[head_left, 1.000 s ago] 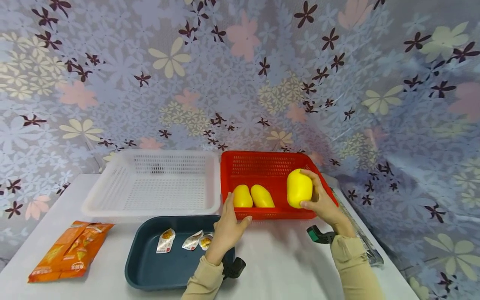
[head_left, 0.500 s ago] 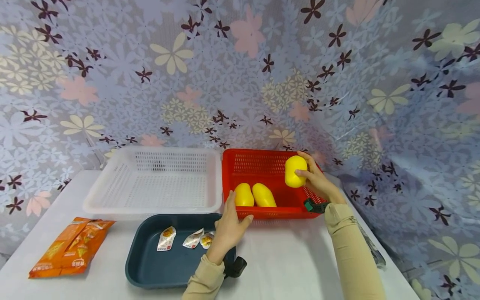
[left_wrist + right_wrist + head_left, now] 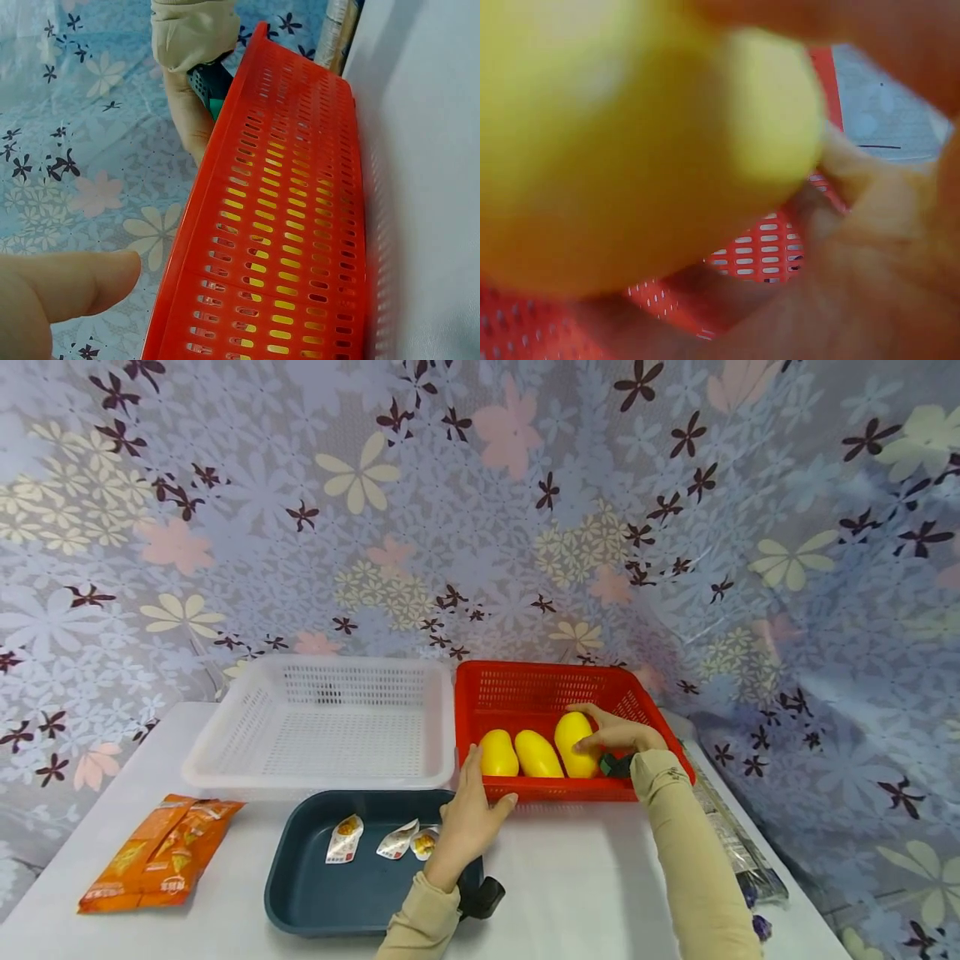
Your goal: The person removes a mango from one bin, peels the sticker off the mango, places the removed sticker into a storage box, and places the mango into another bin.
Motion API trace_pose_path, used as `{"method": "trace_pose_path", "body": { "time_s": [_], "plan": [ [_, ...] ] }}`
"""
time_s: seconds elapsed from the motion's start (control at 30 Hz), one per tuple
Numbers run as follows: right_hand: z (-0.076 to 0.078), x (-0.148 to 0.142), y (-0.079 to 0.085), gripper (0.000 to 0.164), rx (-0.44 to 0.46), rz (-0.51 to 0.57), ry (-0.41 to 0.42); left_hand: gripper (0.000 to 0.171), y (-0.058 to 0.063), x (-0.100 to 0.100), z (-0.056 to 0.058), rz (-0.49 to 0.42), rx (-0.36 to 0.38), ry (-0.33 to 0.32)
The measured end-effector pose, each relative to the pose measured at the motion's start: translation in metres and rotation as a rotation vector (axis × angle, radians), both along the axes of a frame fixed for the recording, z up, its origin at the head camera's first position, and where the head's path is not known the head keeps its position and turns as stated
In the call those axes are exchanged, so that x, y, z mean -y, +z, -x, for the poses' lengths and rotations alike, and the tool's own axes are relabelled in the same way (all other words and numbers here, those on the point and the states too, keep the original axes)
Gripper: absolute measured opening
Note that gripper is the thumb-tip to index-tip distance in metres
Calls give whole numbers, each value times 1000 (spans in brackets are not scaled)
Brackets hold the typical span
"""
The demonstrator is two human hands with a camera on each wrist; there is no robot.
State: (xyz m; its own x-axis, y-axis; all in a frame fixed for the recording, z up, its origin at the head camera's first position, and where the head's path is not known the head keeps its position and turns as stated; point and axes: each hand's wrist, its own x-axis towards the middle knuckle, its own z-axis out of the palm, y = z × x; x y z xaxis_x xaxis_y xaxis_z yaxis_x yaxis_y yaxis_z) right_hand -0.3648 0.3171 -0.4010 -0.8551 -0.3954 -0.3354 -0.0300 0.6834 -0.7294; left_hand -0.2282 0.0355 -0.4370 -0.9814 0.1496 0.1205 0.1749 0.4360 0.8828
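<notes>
Inside the red basket (image 3: 555,789) my right hand (image 3: 617,732) grips a smooth yellow mango (image 3: 574,745) from its right side, thumb and fingers round it. The same mango fills much of the right wrist view, blurred. Two more mangoes (image 3: 537,753) lie to its left in a row along the basket's front wall. My left hand (image 3: 471,814) is at the basket's front left corner, fingers extended beside the rim and thumb spread away, holding nothing. In the left wrist view its thumb (image 3: 82,285) shows beside the perforated basket wall.
A white basket (image 3: 315,781) stands left of the red one. In front is a dark blue tray (image 3: 330,893) with several small packets (image 3: 345,838), partly under my left arm. An orange snack bag (image 3: 161,852) lies far left, a clear package (image 3: 738,847) at the right edge.
My right hand has carried the mango down and left into the red basket, beside the other two. The left hand stays by the basket corner; the whole view has shifted slightly.
</notes>
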Motion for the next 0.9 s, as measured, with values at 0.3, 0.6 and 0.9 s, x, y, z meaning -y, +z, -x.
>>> {"method": "trace_pose_path", "body": {
  "time_s": [0.3, 0.6, 0.9],
  "plan": [
    [4, 5, -7, 76, 46, -116, 62, 82, 0, 0, 0, 18, 0, 14],
    [5, 9, -11, 80, 118, -151, 48, 82, -2, -1, -2, 7, -1, 9],
    [-16, 8, 14, 76, -6, -138, 103, 81, -1, 1, 0, 24, -10, -5]
  ]
}}
